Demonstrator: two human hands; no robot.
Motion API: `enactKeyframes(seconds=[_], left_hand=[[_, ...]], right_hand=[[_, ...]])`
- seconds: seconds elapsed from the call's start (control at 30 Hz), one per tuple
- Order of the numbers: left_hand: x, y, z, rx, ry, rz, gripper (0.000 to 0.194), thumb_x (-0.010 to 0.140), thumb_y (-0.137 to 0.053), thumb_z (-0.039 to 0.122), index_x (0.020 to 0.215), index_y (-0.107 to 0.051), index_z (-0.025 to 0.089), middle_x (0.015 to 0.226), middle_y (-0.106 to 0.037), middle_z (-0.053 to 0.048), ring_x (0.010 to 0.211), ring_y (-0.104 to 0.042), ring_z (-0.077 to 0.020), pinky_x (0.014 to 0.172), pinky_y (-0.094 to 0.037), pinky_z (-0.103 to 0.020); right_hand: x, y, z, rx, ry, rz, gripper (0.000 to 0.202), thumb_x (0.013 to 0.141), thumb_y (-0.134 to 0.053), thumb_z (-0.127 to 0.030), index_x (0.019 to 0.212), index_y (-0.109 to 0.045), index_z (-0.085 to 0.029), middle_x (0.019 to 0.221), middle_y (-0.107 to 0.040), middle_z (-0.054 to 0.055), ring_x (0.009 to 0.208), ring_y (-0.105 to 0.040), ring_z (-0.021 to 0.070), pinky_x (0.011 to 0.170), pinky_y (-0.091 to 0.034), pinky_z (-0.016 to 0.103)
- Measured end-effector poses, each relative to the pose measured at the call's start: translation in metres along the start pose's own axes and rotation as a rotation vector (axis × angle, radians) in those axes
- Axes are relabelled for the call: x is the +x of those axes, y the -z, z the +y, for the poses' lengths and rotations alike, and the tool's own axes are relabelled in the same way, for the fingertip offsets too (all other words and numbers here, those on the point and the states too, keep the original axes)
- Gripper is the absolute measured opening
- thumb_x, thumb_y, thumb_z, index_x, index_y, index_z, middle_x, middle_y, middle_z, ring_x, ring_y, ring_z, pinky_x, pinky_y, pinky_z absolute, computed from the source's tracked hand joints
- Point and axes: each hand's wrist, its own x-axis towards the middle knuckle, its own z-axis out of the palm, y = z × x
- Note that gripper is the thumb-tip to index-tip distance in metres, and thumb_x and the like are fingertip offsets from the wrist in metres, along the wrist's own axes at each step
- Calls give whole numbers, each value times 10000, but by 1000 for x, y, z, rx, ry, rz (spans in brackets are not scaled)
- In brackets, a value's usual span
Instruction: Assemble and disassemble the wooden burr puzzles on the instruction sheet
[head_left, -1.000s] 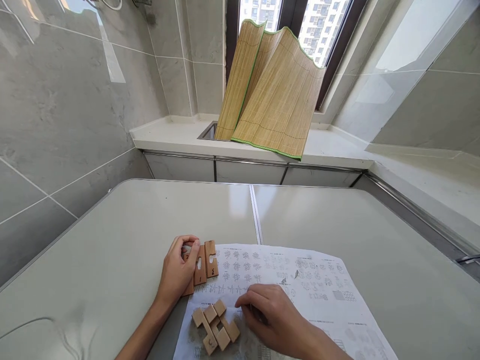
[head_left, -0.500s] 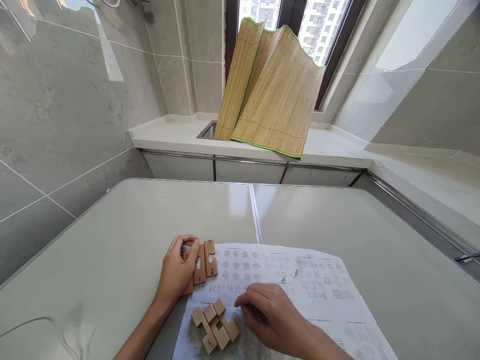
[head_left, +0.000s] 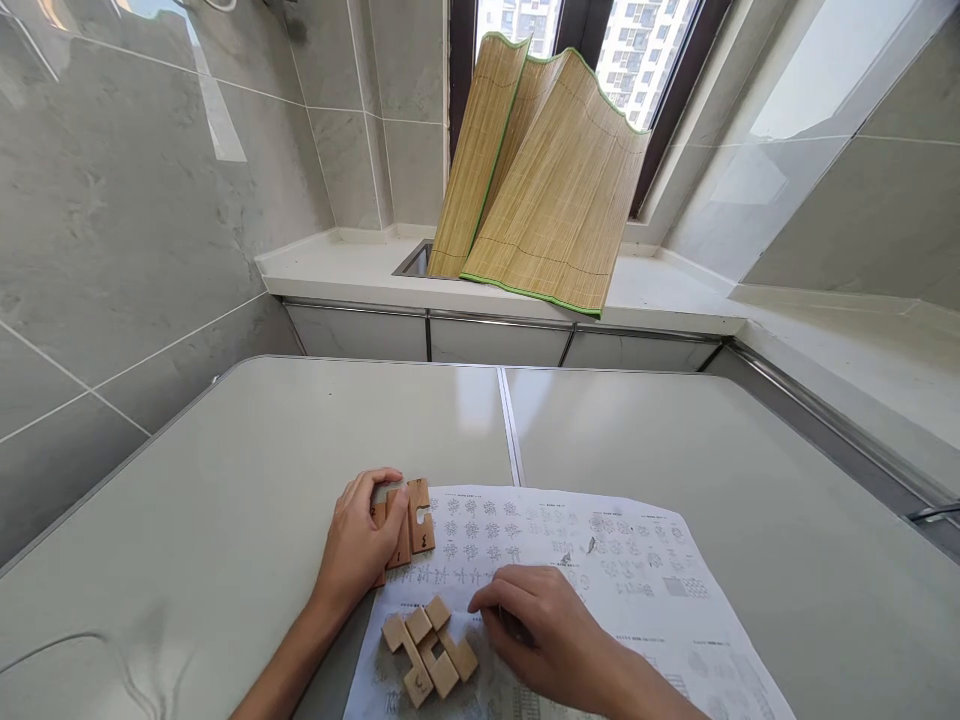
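The pale table fills the lower view, split by a light seam. Gray tiled walls rise around it, and beyond its far edge runs a white counter. A folded straw mat with green edging leans there before the window, partly over a sink.

On the table's near side lies a printed sheet, with the right hand above its near middle. That hand is loosely curled, thumb and forefinger close together; whether it has hold of anything cannot be told. The left hand lies over the flat pieces at the sheet's far left corner, its fingers bent and its thumb across them; how firmly it grips is hidden.

The wooden blocks sit fitted together on the sheet, between the hands: nearer the viewer than the left hand, just left of the right hand, and apart from both. The flat pieces, reddish brown, stand out in a slanting row beside and partly beneath the left thumb; the rightmost has a notch and a dark mark.
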Motion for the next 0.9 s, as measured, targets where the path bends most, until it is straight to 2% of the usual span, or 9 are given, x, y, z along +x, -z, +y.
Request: enactKeyframes(seconds=[0.13, 0.23, 0.37, 0.5, 0.73, 0.9], left_hand=[[-3, -3, -1, 57, -98, -46, 327, 956, -579, 511, 1138, -647, 248, 1284, -726, -98, 1221, -655, -322, 1092, -486, -502], [-5, 0, 1, 102, -222, -121, 380, 947, -624, 508, 1223, -629, 247, 1350, -695, -109, 1276, -627, -331, 1114, -482, -499], [-6, 10, 3, 168, -375, -274, 598, 871, -749, 562, 1367, -596, 263, 1441, -644, -128, 1341, -587, -365, 1116, -493, -500], [-6, 13, 0, 198, -398, -335, 666, 857, -771, 577, 1408, -571, 261, 1458, -621, -154, 1349, -568, -384, 1117, -486, -528], [-7, 6, -1, 232, -381, -291, 673, 864, -757, 624, 1374, -572, 227, 1383, -657, -161, 1281, -602, -378, 1092, -496, -534], [-8, 16, -2, 224, -439, -330, 763, 860, -778, 594, 1467, -490, 232, 1438, -617, -164, 1324, -582, -380, 1096, -512, -535]], right_hand=[[1, 0, 0, 5, 10, 2, 233, 938, -524, -100, 1043, -689, -226, 742, -702, 5, 610, -637, 157, 585, -427, 268], [2, 1, -2, 5, 8, 8, 240, 934, -517, -94, 1041, -687, -224, 744, -704, 9, 610, -637, 159, 586, -418, 268], [1, 1, -2, 7, 8, 7, 243, 935, -514, -91, 1049, -682, -224, 748, -703, 10, 612, -634, 161, 593, -406, 266], [1, 0, -2, 15, 9, 13, 239, 933, -516, -93, 1046, -679, -228, 748, -700, 8, 609, -627, 159, 596, -402, 266], [0, 0, -1, 17, 5, 2, 237, 935, -517, -93, 1050, -673, -229, 754, -699, 7, 620, -624, 159, 606, -402, 267], [0, 1, -1, 24, 9, -6, 239, 941, -509, -90, 1057, -668, -226, 748, -691, 5, 610, -606, 152, 600, -393, 259]])
